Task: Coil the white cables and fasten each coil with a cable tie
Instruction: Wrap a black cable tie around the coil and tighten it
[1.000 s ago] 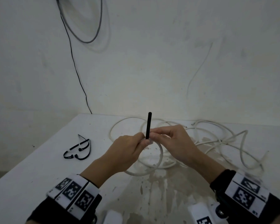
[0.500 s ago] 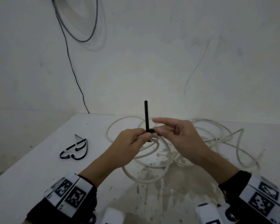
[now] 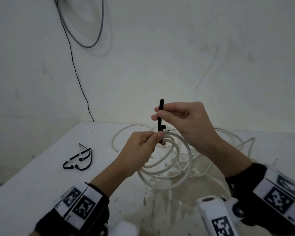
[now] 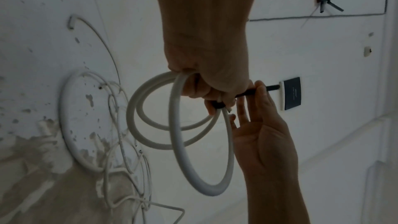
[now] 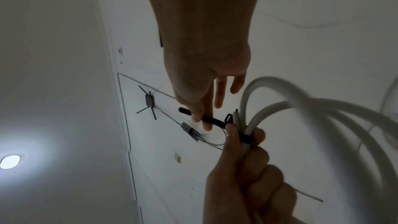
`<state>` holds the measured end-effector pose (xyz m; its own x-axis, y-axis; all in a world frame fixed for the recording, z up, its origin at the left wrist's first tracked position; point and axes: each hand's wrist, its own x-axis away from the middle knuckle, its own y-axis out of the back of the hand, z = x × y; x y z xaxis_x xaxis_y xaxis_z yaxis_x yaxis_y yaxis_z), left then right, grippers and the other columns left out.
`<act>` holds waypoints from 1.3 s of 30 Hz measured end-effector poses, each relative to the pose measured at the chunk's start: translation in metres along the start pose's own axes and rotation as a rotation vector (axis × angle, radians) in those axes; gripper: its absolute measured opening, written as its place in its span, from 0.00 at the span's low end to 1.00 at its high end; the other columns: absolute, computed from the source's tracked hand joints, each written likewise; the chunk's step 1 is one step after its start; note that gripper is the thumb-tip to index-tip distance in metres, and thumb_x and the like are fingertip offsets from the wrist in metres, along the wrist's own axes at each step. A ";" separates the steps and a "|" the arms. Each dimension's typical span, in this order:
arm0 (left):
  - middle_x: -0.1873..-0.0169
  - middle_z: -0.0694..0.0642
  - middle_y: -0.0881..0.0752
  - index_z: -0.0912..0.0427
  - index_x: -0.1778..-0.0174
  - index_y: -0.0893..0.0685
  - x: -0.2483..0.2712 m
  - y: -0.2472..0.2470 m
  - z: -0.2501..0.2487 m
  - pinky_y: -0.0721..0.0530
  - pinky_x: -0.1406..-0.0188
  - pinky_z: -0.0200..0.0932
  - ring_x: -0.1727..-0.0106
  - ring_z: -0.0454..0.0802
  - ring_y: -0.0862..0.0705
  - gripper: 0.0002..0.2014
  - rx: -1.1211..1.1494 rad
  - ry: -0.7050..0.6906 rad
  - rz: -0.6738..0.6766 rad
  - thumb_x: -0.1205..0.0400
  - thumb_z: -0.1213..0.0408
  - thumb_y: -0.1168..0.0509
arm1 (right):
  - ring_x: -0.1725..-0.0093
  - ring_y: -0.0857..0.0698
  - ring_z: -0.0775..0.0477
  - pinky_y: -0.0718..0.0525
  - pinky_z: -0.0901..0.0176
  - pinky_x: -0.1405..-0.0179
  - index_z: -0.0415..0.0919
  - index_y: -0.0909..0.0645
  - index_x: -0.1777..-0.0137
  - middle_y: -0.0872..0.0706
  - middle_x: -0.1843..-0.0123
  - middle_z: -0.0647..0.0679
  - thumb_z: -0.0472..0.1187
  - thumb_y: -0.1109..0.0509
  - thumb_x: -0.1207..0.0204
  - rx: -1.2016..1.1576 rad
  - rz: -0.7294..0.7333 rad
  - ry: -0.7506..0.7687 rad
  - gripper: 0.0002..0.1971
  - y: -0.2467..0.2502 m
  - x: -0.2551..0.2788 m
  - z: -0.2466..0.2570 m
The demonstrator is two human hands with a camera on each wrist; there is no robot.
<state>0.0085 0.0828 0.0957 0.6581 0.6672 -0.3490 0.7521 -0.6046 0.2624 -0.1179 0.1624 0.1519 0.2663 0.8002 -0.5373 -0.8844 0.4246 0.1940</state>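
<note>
My left hand (image 3: 143, 143) grips a coil of thick white cable (image 3: 180, 167) above the table; the coil (image 4: 178, 135) hangs below the fist in several loops. A black cable tie (image 3: 161, 120) is wrapped round the bunched strands (image 5: 245, 135) at my left thumb and its free tail stands upright. My right hand (image 3: 175, 118) pinches that tail (image 5: 206, 118) between thumb and forefinger, with its other fingers stretched out. In the left wrist view the right hand's fingers (image 4: 258, 94) curl over the tail beside the wrap.
More loose white cable (image 3: 228, 142) lies tangled on the stained white table (image 3: 41, 178) behind my hands. A few black cable ties (image 3: 78, 159) lie at the table's left. Dark wires (image 3: 75, 65) hang on the wall behind.
My right hand let go near the tie's head, rose, and now pinches the tail higher up. The coil has lifted slightly and more tail stands above the bundle.
</note>
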 end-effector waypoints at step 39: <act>0.87 0.42 0.40 0.57 0.75 0.28 0.002 -0.007 0.000 0.41 0.85 0.29 0.86 0.45 0.37 0.18 -0.606 -0.462 -0.224 0.18 0.57 0.42 | 0.70 0.17 0.51 0.14 0.48 0.52 0.34 0.16 0.57 0.14 0.74 0.42 0.34 0.30 0.23 0.189 0.083 -0.302 0.03 0.007 0.010 0.003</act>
<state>0.0046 0.0883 0.0929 0.5074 0.4163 -0.7545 0.8406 -0.0467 0.5396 -0.1205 0.1753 0.1506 0.3230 0.9123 -0.2519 -0.8288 0.4012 0.3902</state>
